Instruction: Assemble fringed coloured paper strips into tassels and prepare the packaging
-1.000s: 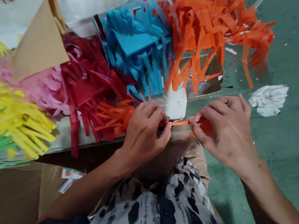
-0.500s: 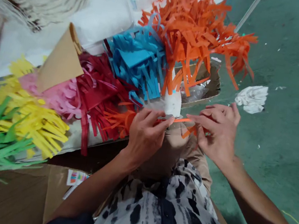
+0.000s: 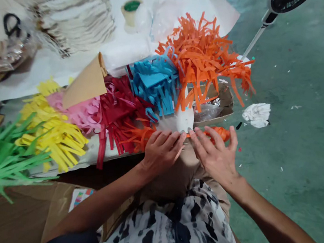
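My left hand [image 3: 161,151] rests its fingertips on the lower edge of a white paper cone [image 3: 185,120], which stands among layered paper fringes. My right hand [image 3: 214,153] has its fingers spread, and its fingertips are near or touching a thin orange paper strip [image 3: 200,134] running between my hands. Crumpled orange paper [image 3: 220,133] lies beyond those fingers. Orange fringe [image 3: 205,58], blue fringe [image 3: 156,83], red fringe [image 3: 115,105], pink fringe [image 3: 72,108], yellow fringe [image 3: 54,136] and green fringe [image 3: 3,157] spread out from the cone. A kraft paper cone [image 3: 86,84] sits among them.
Crumpled white tissue [image 3: 256,114] lies on the green floor [image 3: 299,119]. Behind the fringes are a tape roll [image 3: 131,10], black-handled scissors [image 3: 12,24] and cream fringe bundles [image 3: 74,11]. A fan on a pole [image 3: 274,7] stands far right. Cardboard [image 3: 22,214] lies by my lap.
My right hand has opened, its fingers spreading away from the orange strip they pinched earlier. The view has tilted upward, bringing the tape roll, scissors and fan into sight.
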`<action>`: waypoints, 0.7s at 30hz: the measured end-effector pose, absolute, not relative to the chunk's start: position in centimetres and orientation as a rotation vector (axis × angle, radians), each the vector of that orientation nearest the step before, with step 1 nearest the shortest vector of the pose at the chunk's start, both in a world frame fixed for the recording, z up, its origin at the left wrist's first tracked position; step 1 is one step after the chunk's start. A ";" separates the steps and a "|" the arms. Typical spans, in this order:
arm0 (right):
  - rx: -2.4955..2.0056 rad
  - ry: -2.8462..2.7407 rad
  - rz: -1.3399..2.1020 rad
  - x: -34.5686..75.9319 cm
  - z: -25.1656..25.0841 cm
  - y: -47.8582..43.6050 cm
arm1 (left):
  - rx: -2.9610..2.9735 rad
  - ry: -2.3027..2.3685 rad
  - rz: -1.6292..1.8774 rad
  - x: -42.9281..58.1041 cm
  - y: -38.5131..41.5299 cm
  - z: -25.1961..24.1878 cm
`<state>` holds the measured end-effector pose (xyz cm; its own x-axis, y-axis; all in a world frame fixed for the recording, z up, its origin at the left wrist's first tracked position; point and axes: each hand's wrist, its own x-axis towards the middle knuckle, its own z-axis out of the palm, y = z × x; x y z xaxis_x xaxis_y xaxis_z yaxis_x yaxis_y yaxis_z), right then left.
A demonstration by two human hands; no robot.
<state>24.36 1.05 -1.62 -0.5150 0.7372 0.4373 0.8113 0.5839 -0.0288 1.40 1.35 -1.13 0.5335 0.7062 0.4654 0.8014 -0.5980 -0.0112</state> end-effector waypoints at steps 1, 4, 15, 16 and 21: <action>-1.251 -2.409 -0.251 24.7 -1.6 1.1 | -2.563 -1.286 -0.616 1.1 1.3 -1.1; -1.277 -2.388 -0.199 25.3 -1.2 1.3 | -2.596 -1.306 -0.614 0.5 1.1 -1.0; -1.006 -2.276 -0.474 23.5 -1.0 1.4 | -2.561 -1.304 -0.843 2.3 -1.0 0.2; -1.013 -2.251 -0.461 23.6 -0.7 1.5 | -2.587 -1.375 -0.885 2.4 -1.2 0.8; -1.046 -2.174 -0.373 24.2 2.2 1.6 | -2.729 -2.341 -1.447 2.3 -1.0 5.3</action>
